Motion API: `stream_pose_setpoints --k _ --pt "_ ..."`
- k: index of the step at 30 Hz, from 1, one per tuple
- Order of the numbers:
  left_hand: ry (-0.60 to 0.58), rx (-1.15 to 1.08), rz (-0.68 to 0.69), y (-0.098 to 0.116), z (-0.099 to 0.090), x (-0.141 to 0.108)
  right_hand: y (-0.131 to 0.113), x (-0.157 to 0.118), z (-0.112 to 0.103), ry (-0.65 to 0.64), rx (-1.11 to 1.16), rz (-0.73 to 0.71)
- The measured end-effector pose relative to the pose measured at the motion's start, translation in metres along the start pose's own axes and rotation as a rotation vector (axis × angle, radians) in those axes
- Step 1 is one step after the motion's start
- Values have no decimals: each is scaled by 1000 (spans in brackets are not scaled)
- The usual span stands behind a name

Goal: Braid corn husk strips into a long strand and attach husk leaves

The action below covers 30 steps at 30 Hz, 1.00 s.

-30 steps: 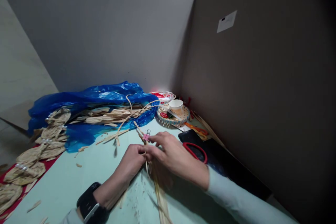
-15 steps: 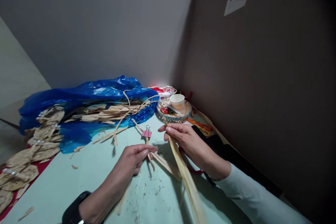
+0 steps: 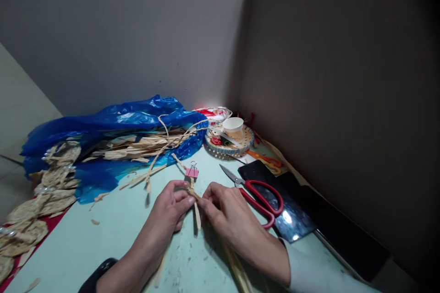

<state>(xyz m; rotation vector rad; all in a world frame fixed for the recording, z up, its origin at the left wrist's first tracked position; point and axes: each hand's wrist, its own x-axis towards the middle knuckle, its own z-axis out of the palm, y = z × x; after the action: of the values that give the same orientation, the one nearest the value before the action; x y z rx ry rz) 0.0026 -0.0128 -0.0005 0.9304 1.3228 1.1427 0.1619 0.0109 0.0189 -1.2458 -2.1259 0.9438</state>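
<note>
A pink binder clip [image 3: 191,172] holds the top of a short braid of straw-coloured husk strips [image 3: 197,216] on the pale green table. Just below the clip, my left hand [image 3: 174,206] pinches the braid from the left, thumb against fingers. My right hand [image 3: 225,208] is closed on the strips from the right, its fingertips close to the left ones. A long, wide yellowish strip [image 3: 237,268] runs from under my right hand toward the near edge. Another pale strip [image 3: 161,268] trails below my left hand.
Red-handled scissors [image 3: 261,197] lie partly over a dark glossy tablet [image 3: 290,222] at right. Behind stands a round woven tray [image 3: 210,148] with a paper cup [image 3: 233,126]. A blue plastic bag [image 3: 113,119] with husk strips [image 3: 137,146] and braided pieces [image 3: 25,210] are at left.
My right hand has come down and left to the braid, bringing the long strip with it. The scissors and tablet now show more fully. The view has shifted slightly.
</note>
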Motion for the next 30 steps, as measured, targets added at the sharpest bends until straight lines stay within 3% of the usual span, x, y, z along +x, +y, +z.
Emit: stream_pose_setpoints --k 8,16,24,30 --pt "-2 1 -8 0 4 -2 -1 0 9 43 -350 -71" --pt "30 16 -42 3 6 -5 -1 4 7 47 -341 -39" --pt "84 47 -50 9 10 -7 0 -2 10 10 -322 -101" --pt "105 15 -41 9 7 -5 -6 -1 -8 -49 -340 -126"
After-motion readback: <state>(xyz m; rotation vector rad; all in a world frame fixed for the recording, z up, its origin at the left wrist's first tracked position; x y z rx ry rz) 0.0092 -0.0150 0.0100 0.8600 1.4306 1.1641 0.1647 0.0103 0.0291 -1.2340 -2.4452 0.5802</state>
